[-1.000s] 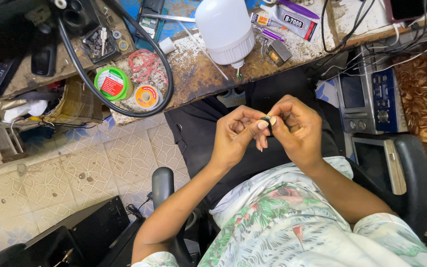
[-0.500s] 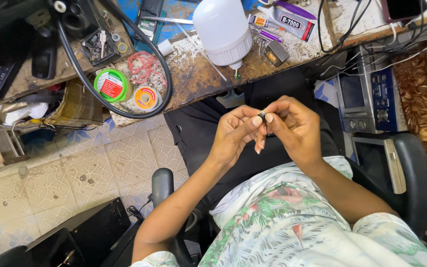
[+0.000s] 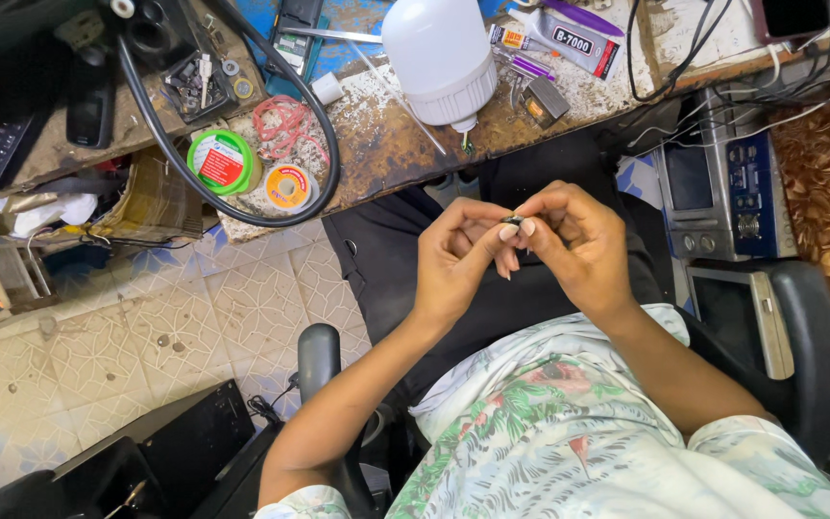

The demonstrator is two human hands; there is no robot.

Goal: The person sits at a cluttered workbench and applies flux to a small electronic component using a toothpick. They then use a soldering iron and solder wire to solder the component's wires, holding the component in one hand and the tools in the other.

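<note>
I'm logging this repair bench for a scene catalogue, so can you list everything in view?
white plastic bulb housing: one, white, on the bench, upper middle
black rubber cable loop: one, black, curving over the bench's left part
green-rimmed round tin: one, green and white, bench edge, left
small orange round tin: one, orange, right of the green one
glue tube: one, grey, bench, upper right
worn wooden bench: one, brown
tiny dark part: one, pinched between both hands
left hand: one, at the part
right hand: one, at the part
</note>
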